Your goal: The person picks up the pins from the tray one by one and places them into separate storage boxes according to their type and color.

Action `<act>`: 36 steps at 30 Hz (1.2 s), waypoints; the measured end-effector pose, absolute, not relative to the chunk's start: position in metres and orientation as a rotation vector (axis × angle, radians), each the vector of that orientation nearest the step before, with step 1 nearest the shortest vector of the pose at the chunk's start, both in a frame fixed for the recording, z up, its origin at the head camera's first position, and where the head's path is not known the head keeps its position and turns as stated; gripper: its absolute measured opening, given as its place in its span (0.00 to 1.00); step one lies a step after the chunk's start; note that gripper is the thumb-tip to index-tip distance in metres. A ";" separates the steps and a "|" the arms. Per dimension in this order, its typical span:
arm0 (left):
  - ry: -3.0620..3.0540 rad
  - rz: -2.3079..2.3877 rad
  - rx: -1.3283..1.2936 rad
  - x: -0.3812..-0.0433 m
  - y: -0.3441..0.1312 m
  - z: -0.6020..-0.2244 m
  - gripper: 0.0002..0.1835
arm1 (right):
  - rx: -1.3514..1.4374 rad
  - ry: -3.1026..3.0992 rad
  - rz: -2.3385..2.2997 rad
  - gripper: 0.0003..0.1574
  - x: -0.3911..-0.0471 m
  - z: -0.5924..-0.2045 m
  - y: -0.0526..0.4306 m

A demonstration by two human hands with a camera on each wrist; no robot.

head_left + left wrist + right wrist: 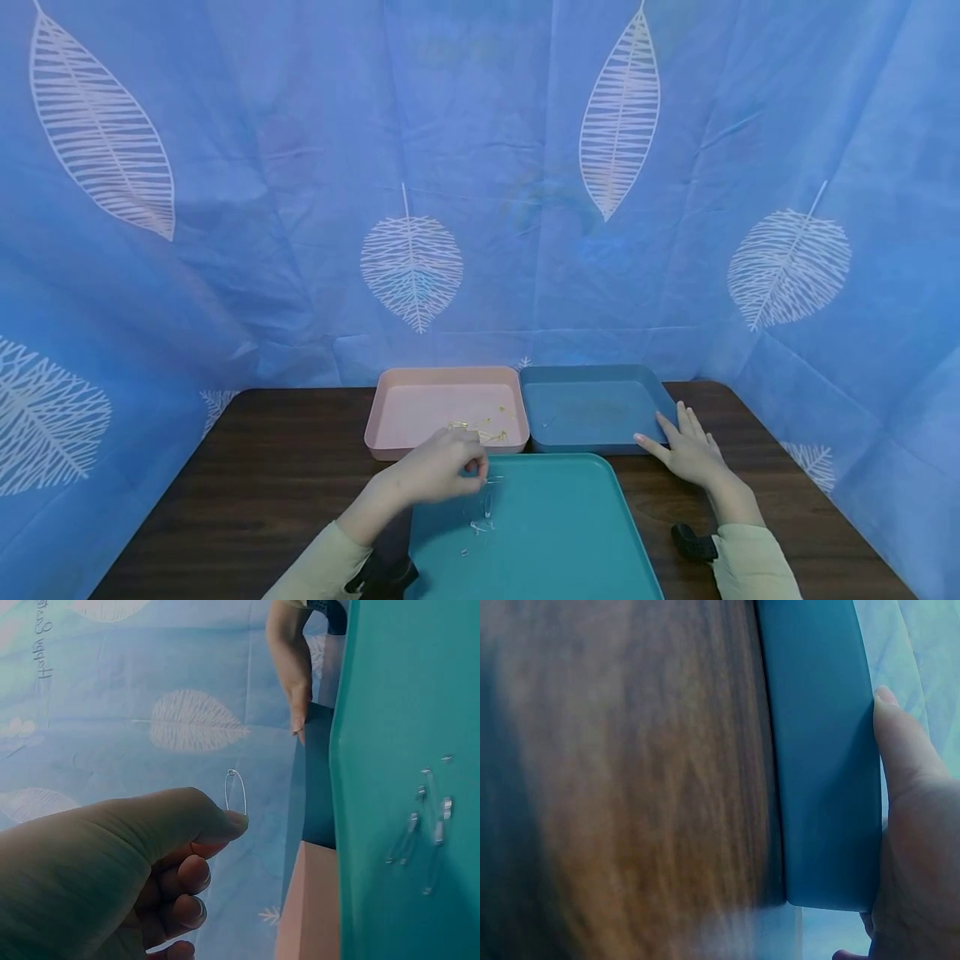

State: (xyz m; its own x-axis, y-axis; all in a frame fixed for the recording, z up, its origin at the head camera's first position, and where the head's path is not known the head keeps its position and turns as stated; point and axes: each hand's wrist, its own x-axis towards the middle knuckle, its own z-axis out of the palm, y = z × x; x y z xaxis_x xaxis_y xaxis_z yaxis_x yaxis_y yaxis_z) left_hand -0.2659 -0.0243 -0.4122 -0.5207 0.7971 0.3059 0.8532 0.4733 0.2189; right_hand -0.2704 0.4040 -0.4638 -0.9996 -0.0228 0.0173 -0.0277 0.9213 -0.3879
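Observation:
A silver safety pin is pinched between the thumb and a finger of my left hand, above the far left part of the teal tray. Several more silver safety pins lie loose in that tray, below the hand. My right hand rests at the near right corner of the blue tray, fingers spread and thumb on the rim. In the right wrist view the thumb touches the top edge of the tray's wall.
A pink tray stands behind the teal one, left of the blue tray, with several gold-coloured pins in its near right part. Dark wood table shows on both sides. A blue leaf-print cloth hangs behind and around.

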 end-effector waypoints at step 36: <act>-2.573 -0.499 -1.212 -0.357 0.033 -0.395 0.06 | 0.026 -3.048 0.605 0.59 -0.270 -0.464 0.402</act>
State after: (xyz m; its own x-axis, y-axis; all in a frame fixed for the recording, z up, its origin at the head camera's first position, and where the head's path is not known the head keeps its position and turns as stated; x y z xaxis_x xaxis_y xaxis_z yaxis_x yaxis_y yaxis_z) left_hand -0.3570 0.0332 -0.3948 -0.6210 0.6926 0.3669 0.7796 0.5943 0.1977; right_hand -0.2698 0.4016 -0.4637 -0.9993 -0.0100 0.0368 -0.0233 0.9240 -0.3816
